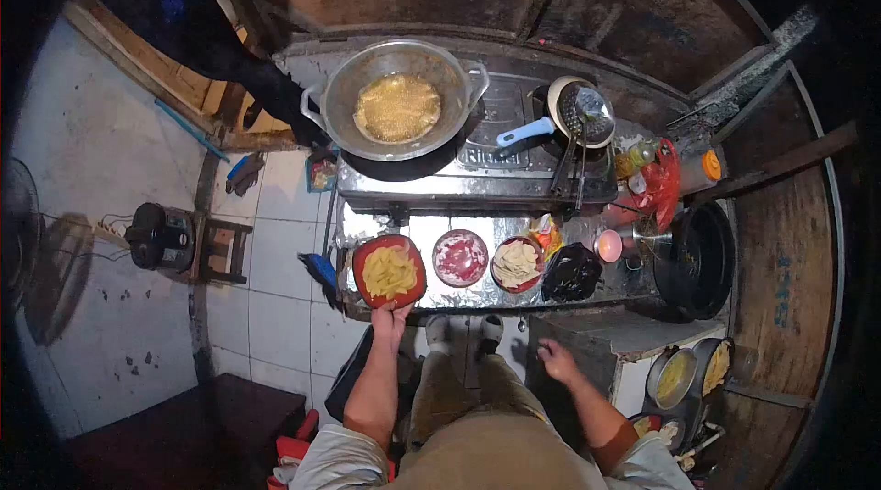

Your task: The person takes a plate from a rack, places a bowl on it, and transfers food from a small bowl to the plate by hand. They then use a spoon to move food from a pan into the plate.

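Observation:
My left hand (393, 319) is closed on the near rim of a red square plate (362, 292), which bears a heap of pale yellow slices (389, 272). My right hand (558, 361) hangs beside the counter's front, its fingers loosely bent and nothing visible in them. Right of the plate stands a red bowl (460, 258) smeared with white powder. Further right, another red bowl (524, 286) holds pale, flour-coated slices (517, 262). Behind them, a large wok (335, 109) of bubbling oil (396, 108) sits on the stove.
On the stove (496, 158) a blue-handled pan (527, 132) stands right of the wok, with utensils across it. A black plastic bag (572, 272), a pink cup (607, 246) and a black basin (695, 261) line the counter's right side. Pans of food (673, 374) stand lower right.

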Available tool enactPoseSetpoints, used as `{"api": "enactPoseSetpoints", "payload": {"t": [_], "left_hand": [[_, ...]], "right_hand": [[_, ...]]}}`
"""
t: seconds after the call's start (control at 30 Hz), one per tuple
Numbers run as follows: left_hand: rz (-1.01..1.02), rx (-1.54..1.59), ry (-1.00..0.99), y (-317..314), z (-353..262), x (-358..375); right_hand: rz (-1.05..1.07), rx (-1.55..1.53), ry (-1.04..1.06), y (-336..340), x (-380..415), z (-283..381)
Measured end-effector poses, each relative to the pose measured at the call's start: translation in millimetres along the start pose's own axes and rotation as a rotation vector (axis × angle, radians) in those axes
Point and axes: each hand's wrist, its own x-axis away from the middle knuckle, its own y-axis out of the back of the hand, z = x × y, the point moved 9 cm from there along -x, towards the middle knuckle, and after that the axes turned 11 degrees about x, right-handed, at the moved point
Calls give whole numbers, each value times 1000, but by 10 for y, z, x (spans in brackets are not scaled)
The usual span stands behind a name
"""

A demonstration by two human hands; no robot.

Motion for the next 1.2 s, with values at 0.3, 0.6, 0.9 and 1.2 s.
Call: {"api": "enactPoseSetpoints", "payload": {"t": [0.3,0.6,0.9,1.2], "left_hand": [[-2,-58,23,-176,-55,124],[25,-27,57,-70,-43,47],[94,-155,45,-298,-150,373],[81,-554,128,-1084,-127,1469]], "right_hand": [[-64,13,-61,-100,525,-406],[-102,-88,-53,83,654,-95],[-185,-165,-37,-308,557,-721],[-211,-361,-206,-76,1229,-440]]}}
